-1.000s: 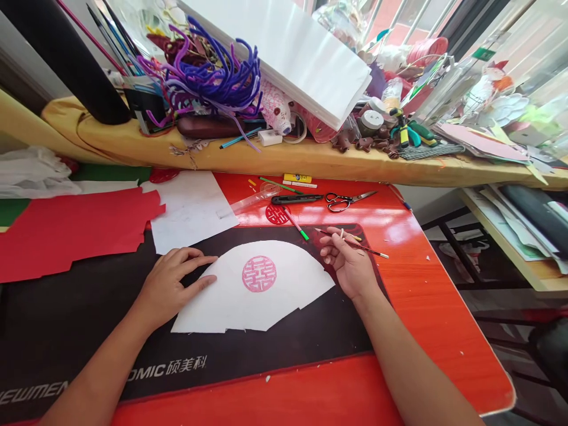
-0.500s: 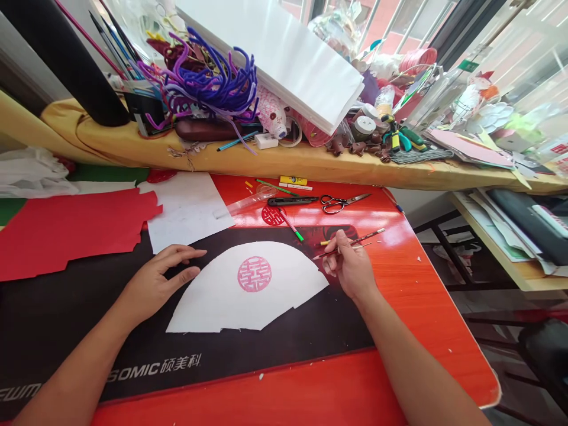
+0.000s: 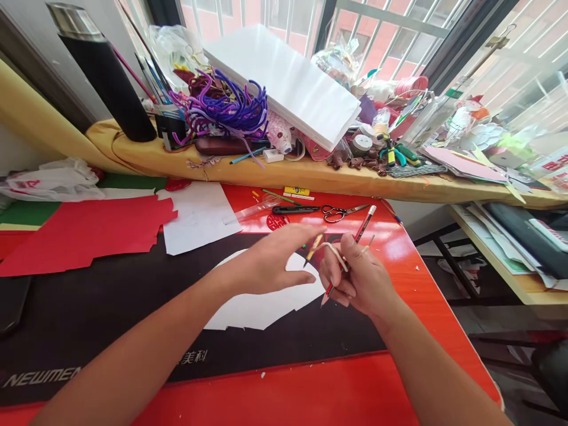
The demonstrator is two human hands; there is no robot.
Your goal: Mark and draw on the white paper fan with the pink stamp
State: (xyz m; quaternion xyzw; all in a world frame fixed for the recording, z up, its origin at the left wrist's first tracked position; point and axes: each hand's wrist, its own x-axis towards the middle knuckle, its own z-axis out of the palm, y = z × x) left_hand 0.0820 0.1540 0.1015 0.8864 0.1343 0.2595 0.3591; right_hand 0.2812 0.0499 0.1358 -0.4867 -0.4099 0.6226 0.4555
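My right hand [image 3: 359,272] is closed round a red-and-black pencil [image 3: 366,222], which slants with its point down and left. A pale cord [image 3: 338,255] loops from the same fingers, and a short yellow stick with a dark tip [image 3: 313,249] shows by its end. My left hand [image 3: 270,260] reaches across from the left, thumb and fingers apart, close to that stick. Below both hands a white fan-shaped paper [image 3: 261,307] lies on a black desk mat [image 3: 133,302]. My left hand and forearm hide much of the paper, including its middle.
Red paper [image 3: 89,231] and a white sheet [image 3: 199,213] lie to the left. Behind the hands are a box cutter [image 3: 295,210], scissors [image 3: 341,212], a glue stick [image 3: 296,191] and a red round cutout [image 3: 277,222]. A cluttered ledge [image 3: 266,168] runs along the back.
My left hand has moved right, over the fan-shaped paper, and covers its pink emblem. In my right hand the pencil has turned steeper, and the cord now shows. The view has shifted slightly.
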